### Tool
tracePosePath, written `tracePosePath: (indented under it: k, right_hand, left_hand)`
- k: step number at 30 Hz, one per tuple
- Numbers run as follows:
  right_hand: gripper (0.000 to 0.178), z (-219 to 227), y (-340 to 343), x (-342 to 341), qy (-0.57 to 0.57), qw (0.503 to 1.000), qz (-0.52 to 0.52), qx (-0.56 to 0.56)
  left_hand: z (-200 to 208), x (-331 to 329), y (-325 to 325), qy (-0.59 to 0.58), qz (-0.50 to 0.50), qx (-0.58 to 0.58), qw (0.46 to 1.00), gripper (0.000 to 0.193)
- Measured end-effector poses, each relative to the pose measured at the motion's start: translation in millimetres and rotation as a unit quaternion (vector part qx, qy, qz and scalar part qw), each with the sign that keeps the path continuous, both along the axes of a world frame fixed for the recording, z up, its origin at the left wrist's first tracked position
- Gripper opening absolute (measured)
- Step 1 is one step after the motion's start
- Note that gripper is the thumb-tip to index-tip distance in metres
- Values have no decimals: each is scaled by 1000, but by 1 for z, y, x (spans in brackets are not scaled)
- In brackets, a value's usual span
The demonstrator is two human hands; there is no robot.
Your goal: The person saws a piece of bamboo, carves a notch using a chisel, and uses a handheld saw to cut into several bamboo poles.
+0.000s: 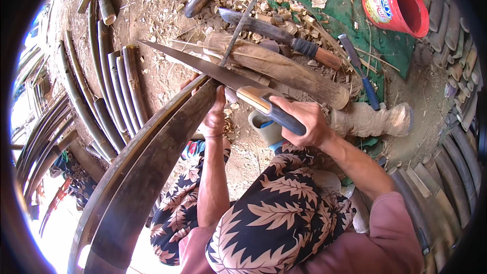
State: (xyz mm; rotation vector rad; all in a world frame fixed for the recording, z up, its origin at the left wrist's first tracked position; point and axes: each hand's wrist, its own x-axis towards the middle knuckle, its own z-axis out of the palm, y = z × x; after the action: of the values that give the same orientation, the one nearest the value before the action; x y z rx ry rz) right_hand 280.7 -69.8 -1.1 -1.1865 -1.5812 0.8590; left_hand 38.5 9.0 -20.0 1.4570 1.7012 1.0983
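Note:
My right hand (307,122) is closed around the handle of a handsaw (205,66); its long tapering blade points to the upper left. The blade lies across the far end of a long dark split bamboo length (152,182), which runs up from the lower left. I cannot tell whether the teeth have cut into it. My left hand (214,116) grips the bamboo near that end, just below the blade, its fingers partly hidden behind it. A thin strip (247,15) extends beyond the blade toward the top.
Ahead lie a wooden log (284,71), a machete (269,30), another knife (203,0) and a blue-handled chisel (361,68) among wood chips. A red bucket (388,7) stands at the upper right on green cloth (335,0). Bamboo poles (116,86) lie left; more bamboo (451,172) lines the right.

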Motion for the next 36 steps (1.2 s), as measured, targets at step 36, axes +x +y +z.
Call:
tracePosePath:
  k: [36]
  right_hand:
    - [49, 42, -28, 31, -5, 999, 4, 33]
  left_hand:
    - [-1, -4, -8, -56, 11, -6, 998, 68]
